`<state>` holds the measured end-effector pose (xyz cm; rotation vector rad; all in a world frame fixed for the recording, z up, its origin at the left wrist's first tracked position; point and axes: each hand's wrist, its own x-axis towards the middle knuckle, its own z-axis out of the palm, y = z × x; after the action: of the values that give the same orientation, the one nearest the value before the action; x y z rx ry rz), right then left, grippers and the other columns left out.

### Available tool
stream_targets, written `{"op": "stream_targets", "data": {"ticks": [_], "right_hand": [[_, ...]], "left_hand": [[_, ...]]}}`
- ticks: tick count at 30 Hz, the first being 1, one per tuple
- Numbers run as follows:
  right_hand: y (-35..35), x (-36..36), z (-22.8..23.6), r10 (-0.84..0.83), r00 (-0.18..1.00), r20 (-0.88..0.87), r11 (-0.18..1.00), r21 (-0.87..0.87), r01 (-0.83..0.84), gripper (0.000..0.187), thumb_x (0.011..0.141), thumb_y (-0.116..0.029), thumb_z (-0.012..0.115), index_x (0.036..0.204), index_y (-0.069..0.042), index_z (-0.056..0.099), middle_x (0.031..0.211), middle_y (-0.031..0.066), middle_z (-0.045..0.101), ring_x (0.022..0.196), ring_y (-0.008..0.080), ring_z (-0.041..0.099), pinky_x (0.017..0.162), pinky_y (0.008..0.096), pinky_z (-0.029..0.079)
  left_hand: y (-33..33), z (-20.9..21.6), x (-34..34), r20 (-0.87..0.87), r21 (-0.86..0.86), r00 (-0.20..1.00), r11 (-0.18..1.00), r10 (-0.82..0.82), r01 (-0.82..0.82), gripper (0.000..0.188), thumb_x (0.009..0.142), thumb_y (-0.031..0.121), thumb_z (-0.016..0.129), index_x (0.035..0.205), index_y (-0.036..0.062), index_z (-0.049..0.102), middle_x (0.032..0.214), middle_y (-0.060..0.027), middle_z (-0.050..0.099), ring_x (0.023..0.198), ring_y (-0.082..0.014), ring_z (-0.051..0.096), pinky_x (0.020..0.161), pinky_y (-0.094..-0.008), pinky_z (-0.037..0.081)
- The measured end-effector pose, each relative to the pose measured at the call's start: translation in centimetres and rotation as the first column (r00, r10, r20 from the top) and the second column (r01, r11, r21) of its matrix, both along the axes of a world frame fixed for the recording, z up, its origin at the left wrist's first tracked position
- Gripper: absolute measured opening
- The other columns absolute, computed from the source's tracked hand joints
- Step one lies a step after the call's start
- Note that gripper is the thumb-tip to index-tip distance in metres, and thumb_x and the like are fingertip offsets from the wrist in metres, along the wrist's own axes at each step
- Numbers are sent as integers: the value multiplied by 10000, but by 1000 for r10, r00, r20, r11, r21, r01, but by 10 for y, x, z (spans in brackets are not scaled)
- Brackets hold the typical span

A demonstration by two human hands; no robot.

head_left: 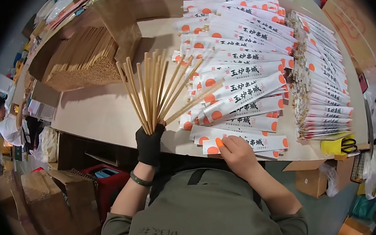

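My left hand, in a black glove, grips the lower ends of a fanned bundle of wooden chopsticks over the near part of the table. One chopstick leans out to the right, blurred at its tip. My right hand has curled fingers and an orange finger cover on one digit. It is closed on a white paper chopstick sleeve with orange dots and dark lettering, nearest the table edge; the underside of the grip is hidden. Beyond it lies an overlapping pile of similar sleeves.
A stack of filled sleeves stands on the right. An open cardboard box of loose chopsticks sits back left. Black-handled scissors rest by yellow material at the right edge. Cartons stand lower left; another person is farther left.
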<state>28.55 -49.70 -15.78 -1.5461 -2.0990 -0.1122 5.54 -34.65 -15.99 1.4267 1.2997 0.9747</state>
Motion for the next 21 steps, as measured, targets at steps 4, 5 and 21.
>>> {"op": "stream_targets", "data": {"ticks": [4,5,21], "right_hand": [[-1,1,6,-58,987,-153,993,-114,40,184,689,-43,719,845,-4,629,832,102,593,803,270,602,656,377,497],[2,4,8,-64,986,-153,992,-115,47,184,689,-43,719,845,-4,629,832,102,593,803,270,602,656,377,497],[14,34,44,-292,775,-560,914,-401,55,155,735,-70,770,849,-25,674,756,54,578,673,161,528,618,286,426]], "left_hand": [[-4,4,-20,-110,-74,991,995,-71,63,196,847,164,679,926,-15,657,807,-54,672,764,-134,622,719,-294,494],[-5,4,-24,-109,-76,991,995,-77,69,196,847,164,679,926,-15,657,807,-54,672,764,-134,622,719,-294,494],[12,2,-71,-129,-1,974,982,-189,190,142,843,104,688,925,5,629,831,-41,663,773,-117,601,719,-277,485]]}}
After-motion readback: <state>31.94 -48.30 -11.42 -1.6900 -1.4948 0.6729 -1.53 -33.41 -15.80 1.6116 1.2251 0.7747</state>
